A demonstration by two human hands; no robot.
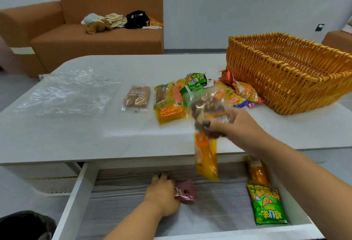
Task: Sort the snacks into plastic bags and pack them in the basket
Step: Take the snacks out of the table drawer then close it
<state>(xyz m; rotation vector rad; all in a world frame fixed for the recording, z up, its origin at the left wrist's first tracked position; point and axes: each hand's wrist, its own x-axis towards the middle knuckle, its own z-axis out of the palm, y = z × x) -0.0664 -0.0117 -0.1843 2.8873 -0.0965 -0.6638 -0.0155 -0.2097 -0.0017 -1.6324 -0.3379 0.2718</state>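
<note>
head cam, only view there is. the right hand (pixel 231 125) is up over the near edge of the white tabletop (pixel 76 135), gripping a bunch of snack packs at once: a clear crinkly packet with brown bits (pixel 206 110) on top and a long yellow-orange packet (pixel 206 159) dangling below it, blurry so it's mid-swing i'd guess. the left hand (pixel 162 194) is down in the open white drawer with the grey wood-grain floor (pixel 133 198), fingers curled onto a small pink foil snack (pixel 185 192) that sits right at its fingertips, toward 3 o'clock of the hand.

what could go wrong: that dangling yellow pack looks barely held, so it could slip and drop back into the drawer, or land on the table edge and slide off. grabbing a handful like that also mixes kinds together, which makes the sorting harder later.

where stuff is: the pile of colourful snack packets (pixel 190 95) sits mid-table, at about 11 o'clock from the right hand and close to it. the woven orange wicker basket (pixel 285 72) is at 1 o'clock of that hand, just beside the pile. the flat clear plastic bags (pixel 66 93) lie well apart at 9 o'clock on the table's left. still in the drawer at 5 o'clock of the right hand: a green chip bag (pixel 267 206) and an orange packet (pixel 257 173) just behind it.
</note>
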